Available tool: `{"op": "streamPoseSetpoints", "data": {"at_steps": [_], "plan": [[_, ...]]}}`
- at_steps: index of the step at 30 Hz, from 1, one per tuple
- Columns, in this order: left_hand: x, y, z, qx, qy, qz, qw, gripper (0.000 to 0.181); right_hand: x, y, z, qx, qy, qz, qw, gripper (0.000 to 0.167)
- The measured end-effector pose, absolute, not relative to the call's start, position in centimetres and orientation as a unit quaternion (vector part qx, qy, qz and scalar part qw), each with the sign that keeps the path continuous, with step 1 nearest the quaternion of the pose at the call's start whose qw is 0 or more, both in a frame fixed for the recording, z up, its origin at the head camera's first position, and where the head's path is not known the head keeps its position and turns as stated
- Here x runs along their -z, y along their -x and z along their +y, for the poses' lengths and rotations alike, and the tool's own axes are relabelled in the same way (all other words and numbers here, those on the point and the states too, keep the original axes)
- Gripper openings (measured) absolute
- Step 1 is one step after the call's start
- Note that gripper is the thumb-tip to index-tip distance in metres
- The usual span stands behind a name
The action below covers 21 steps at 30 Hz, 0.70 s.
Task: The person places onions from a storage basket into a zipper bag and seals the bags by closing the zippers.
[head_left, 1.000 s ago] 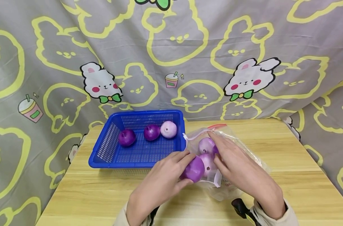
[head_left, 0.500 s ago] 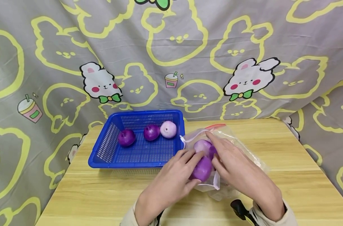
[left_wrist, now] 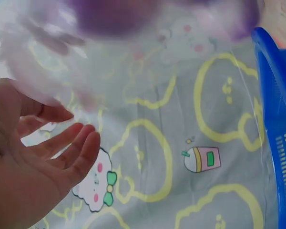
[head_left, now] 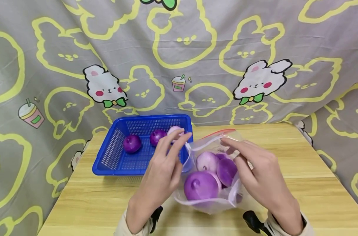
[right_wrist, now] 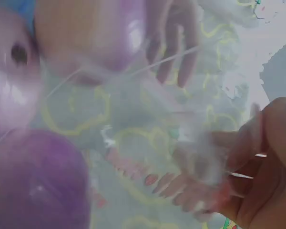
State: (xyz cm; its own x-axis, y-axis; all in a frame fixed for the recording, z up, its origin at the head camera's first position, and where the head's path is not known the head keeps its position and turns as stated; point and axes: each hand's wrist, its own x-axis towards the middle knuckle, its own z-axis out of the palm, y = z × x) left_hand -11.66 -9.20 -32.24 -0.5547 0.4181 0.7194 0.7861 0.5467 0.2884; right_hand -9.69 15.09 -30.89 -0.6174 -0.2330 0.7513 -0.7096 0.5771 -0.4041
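Note:
A clear zip bag (head_left: 206, 204) stands with its mouth spread on the table in the head view. Several purple onions (head_left: 200, 186) lie inside, the foremost just behind the front rim. My right hand (head_left: 259, 172) grips the bag's right rim with curled fingers; in the right wrist view the plastic runs to these fingers, though blurred. My left hand (head_left: 162, 170) is raised beside the bag's left rim, fingers extended and nothing held, partly in front of the basket. The left wrist view shows the left hand (left_wrist: 43, 152) without any object, the onions blurred above.
A blue perforated basket (head_left: 120, 172) stands left of the bag. It holds a dark onion (head_left: 132, 144), another dark onion (head_left: 157, 137) and a pale onion (head_left: 173, 129) partly hidden by left fingers. A patterned curtain (head_left: 196, 49) hangs behind the wooden table (head_left: 87, 209).
My left hand has let go of a purple onion, now inside the bag, and moved up and left. The right hand has shifted slightly right and the bag's mouth is wider.

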Motion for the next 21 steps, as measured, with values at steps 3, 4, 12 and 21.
{"op": "streamPoseSetpoints", "data": {"at_steps": [3, 4, 12, 21], "plan": [[32.2, 11.7, -9.6, 0.296, 0.386, -0.829, 0.277, 0.054, 30.7, 9.4, 15.3, -0.419, -0.312, -0.779, 0.345, 0.045], [32.2, 11.7, -9.6, 0.293, 0.399, -0.829, 0.262, 0.049, 30.7, 9.4, 15.4, -0.436, -0.319, -0.770, 0.340, 0.046], [32.1, 10.5, -10.2, 0.327, 0.449, -0.824, 0.110, 0.038, 31.1, 10.8, 16.6, -0.557, -0.283, -0.773, 0.112, 0.046], [32.2, 10.9, -9.9, 0.406, 0.417, -0.792, 0.185, 0.005, 31.0, 11.6, 18.6, -0.505, -0.323, -0.799, 0.044, 0.042]]}}
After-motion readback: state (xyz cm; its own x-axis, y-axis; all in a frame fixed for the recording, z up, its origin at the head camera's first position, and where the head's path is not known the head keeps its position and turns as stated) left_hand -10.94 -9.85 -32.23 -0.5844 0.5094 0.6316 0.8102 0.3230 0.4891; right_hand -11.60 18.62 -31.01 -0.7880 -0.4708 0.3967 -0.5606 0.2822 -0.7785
